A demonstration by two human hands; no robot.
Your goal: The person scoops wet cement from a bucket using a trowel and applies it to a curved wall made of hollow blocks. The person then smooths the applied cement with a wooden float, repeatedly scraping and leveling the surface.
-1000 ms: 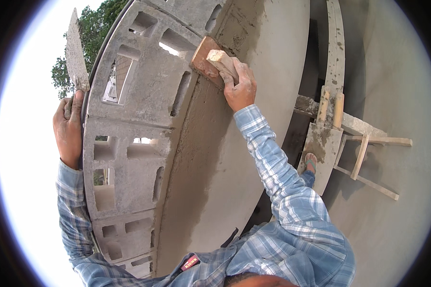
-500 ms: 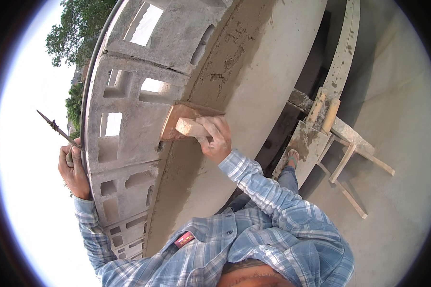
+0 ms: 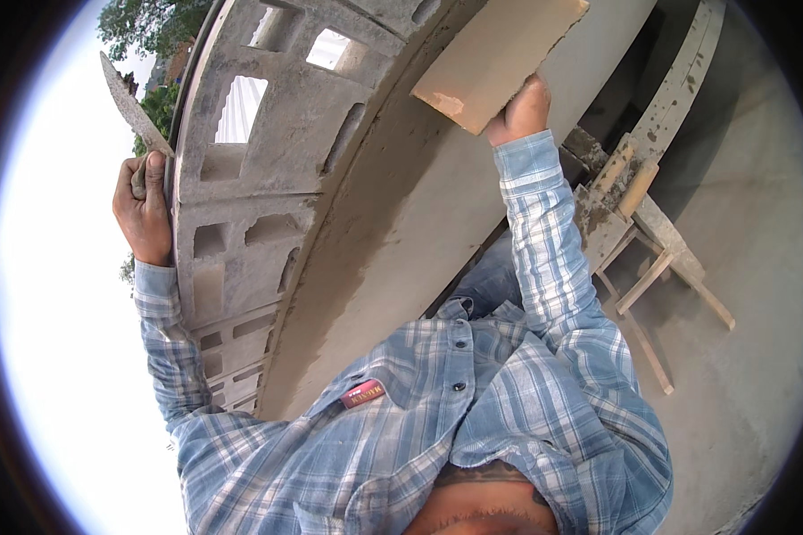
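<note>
My right hand (image 3: 524,111) is closed on a wooden plastering float (image 3: 501,64), its flat working face turned up into view. The grip is hidden behind the board. Below and beside the float runs a strip of wet mortar (image 3: 357,214), darker than the pale wall surface (image 3: 437,218) next to it. At the far left, my left hand (image 3: 143,214) is wrapped around the handle of a trowel (image 3: 136,109). That blade points up and outward, coated with dried grey mortar. The left hand rests against the outer edge of the hollow-block wall (image 3: 281,201).
Wooden trestle legs (image 3: 647,276) and a mortar-spotted plank (image 3: 687,89) stand to the right, above a grey floor (image 3: 723,383). Square openings pierce the blocks on the left. Trees (image 3: 152,27) show beyond the wall.
My right hand has lifted the float off the mortar strip and carried it up and right, turning its flat face into view. My left hand has shifted up the wall edge, with the trowel blade now broadside.
</note>
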